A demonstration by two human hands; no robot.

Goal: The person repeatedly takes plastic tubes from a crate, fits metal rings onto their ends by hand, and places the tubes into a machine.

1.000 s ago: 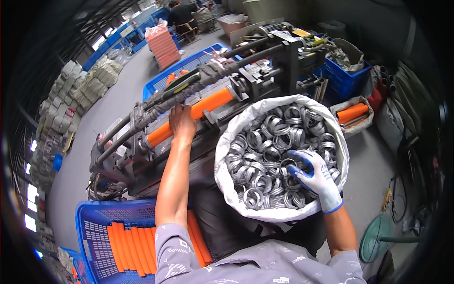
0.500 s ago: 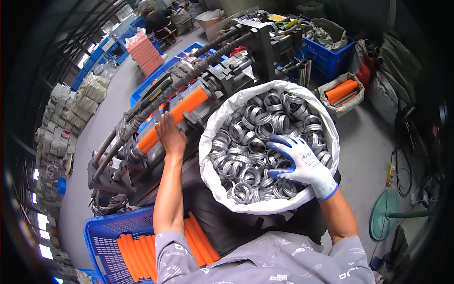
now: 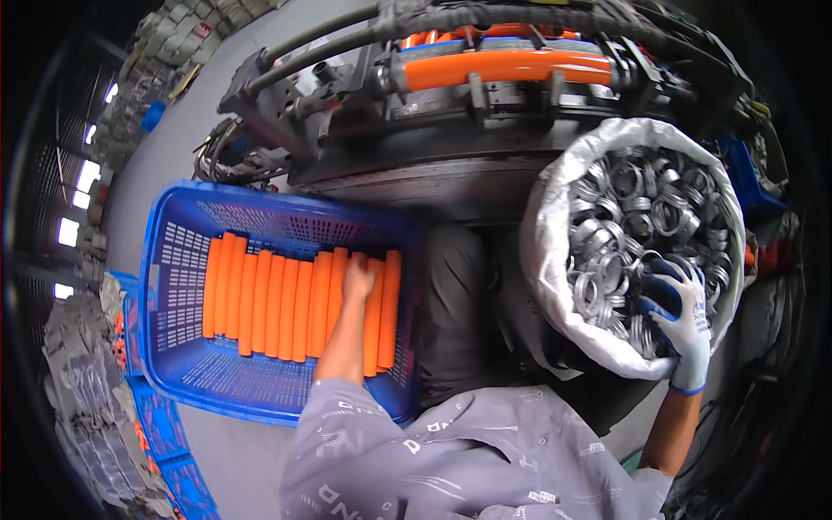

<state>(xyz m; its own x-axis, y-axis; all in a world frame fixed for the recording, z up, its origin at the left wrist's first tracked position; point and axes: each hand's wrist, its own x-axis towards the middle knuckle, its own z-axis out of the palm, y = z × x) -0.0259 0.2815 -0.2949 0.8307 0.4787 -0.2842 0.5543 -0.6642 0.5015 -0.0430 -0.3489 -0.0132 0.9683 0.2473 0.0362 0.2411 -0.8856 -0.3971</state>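
My bare left hand (image 3: 358, 279) is down in a blue plastic basket (image 3: 165, 286), its fingers closed round the upper part of an orange tube (image 3: 373, 329). Several more orange tubes lie side by side there. My right hand (image 3: 685, 303), in a white and blue glove, rests on metal rings (image 3: 598, 247) that look like coiled wire. They fill a white woven sack (image 3: 548, 260). Thumb and fingers of that hand are apart and slightly curved, with nothing clearly held. Another orange tube (image 3: 507, 69) lies across the machine (image 3: 416, 143), clear of both hands.
The machine's dark frame and rods run along the far side. My knee (image 3: 455, 303) is between basket and sack. Stacked bundles (image 3: 82, 381) and blue crates (image 3: 160, 416) stand at the left. Cables (image 3: 230, 156) hang at the machine's left end.
My left hand has left the orange tube on the machine and come down onto the tubes in the basket. The view has swung left. My right hand remains in the sack.
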